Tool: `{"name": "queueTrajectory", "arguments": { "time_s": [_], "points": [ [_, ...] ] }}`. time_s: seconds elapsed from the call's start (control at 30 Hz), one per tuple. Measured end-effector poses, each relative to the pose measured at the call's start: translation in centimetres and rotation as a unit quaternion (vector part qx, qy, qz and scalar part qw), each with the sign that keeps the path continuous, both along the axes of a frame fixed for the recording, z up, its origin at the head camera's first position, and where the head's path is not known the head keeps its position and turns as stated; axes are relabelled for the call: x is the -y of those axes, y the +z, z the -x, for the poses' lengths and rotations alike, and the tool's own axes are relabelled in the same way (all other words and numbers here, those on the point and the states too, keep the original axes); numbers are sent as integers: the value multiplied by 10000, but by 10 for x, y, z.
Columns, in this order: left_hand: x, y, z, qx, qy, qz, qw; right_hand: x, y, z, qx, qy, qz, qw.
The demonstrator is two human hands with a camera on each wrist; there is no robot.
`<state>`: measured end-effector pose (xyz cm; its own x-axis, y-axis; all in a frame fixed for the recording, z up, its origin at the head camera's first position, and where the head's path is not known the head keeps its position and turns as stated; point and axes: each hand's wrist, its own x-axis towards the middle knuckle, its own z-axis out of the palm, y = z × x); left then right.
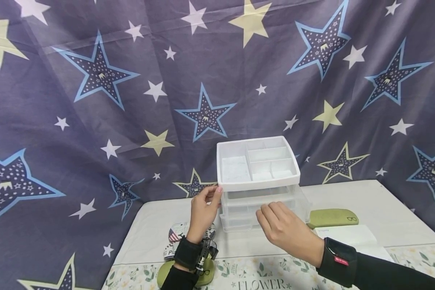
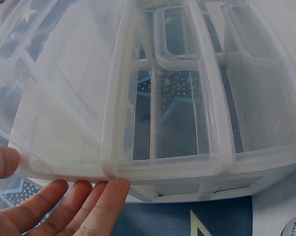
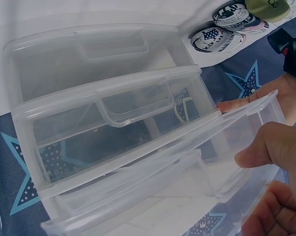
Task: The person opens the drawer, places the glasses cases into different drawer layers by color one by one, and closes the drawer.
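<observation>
A drawer organizer (image 1: pixel 259 186) with a white compartment tray on top and several clear drawers stands in the middle of the table. My left hand (image 1: pixel 204 205) holds its left edge near the top. In the left wrist view, the fingertips (image 2: pixel 113 189) lie along the frame's side, the thumb apart from them. My right hand (image 1: pixel 290 229), fingers curled, is at the drawer fronts. In the right wrist view, the thumb (image 3: pixel 256 155) lies against the uppermost clear drawer (image 3: pixel 162 196), which sticks out past the others. The right fingertips are partly hidden.
Printed rounded cases (image 1: pixel 171 250) with a flag pattern lie by my left wrist, near a green glasses case (image 1: pixel 206 278). Another green glasses case (image 1: pixel 333 218) and an open white booklet (image 1: pixel 351 237) lie right of the organizer. A star-patterned curtain (image 1: pixel 148 100) hangs behind the table.
</observation>
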<state>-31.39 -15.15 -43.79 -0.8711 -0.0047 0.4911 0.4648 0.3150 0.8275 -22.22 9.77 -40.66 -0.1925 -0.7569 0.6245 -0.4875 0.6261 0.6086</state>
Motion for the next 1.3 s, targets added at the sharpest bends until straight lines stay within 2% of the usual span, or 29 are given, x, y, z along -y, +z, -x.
{"name": "queueTrajectory", "arguments": {
  "time_s": [0.37, 0.6, 0.7, 1.1, 1.3],
  "points": [
    [-2, -1, -1, -31, 49, 45, 10000, -2, 0, -5, 135, -95, -47, 9999],
    [-2, -1, -2, -71, 47, 57, 9999, 1, -1, -6, -30, 138, 113, 9998],
    [-2, -1, -1, -75, 28, 40, 10000, 2, 0, -8, 32, 215, 207, 9996],
    [-2, -1, -1, -105, 110, 76, 9999, 4, -1, -12, 39, 228, 244, 9994],
    [-1, -2, -1, -160, 62, 36, 9998, 5, -4, -16, -3, 28, 92, 10000]
  ]
}}
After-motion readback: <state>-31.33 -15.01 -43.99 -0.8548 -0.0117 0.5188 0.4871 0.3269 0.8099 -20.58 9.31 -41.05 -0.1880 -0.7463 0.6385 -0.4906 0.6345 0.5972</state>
